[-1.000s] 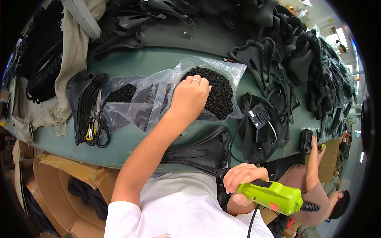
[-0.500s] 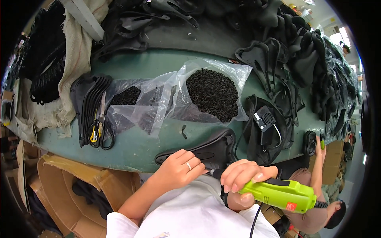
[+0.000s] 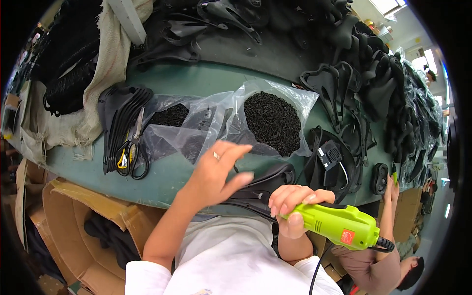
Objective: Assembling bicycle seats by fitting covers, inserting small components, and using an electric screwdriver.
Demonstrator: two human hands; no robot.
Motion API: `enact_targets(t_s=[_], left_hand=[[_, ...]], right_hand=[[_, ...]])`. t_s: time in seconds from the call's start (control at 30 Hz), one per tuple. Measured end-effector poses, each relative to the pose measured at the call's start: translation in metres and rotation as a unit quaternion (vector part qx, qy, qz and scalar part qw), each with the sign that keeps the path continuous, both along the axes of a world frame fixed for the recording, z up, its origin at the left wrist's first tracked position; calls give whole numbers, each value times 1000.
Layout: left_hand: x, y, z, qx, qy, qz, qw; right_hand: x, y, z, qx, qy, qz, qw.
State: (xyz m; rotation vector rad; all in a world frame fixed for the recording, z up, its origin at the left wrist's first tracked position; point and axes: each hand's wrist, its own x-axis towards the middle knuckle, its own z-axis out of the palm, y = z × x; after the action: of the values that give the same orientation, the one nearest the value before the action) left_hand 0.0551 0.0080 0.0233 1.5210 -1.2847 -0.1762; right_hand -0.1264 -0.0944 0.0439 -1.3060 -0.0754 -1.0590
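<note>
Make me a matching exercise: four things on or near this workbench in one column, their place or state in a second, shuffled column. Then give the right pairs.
Things:
1. scissors
2. lime-green power tool
3. clear bag of small black pieces
4. cardboard box

Places or states:
A. lying open on the middle of the green bench
B. held in the right hand
C. below the bench's near edge, to the person's left
D. lying on a stack of black curved strips at the left of the bench

Pairs: 1-D, 2-B, 3-A, 4-C
</note>
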Motion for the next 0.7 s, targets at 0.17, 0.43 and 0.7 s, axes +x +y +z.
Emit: enact_targets(t_s=[0.17,0.43,0.7], left_hand=[[25,-56,-1,-4,-65,30,997],[3,-119,-49,140,-292,104,941],[3,-124,-61,185,-297,71,934]], right_hand=[[8,5,-4,1,34,-24,999],[18,7,-8,-12,71,-34,997],[21,4,-8,-20,59,-41,997]])
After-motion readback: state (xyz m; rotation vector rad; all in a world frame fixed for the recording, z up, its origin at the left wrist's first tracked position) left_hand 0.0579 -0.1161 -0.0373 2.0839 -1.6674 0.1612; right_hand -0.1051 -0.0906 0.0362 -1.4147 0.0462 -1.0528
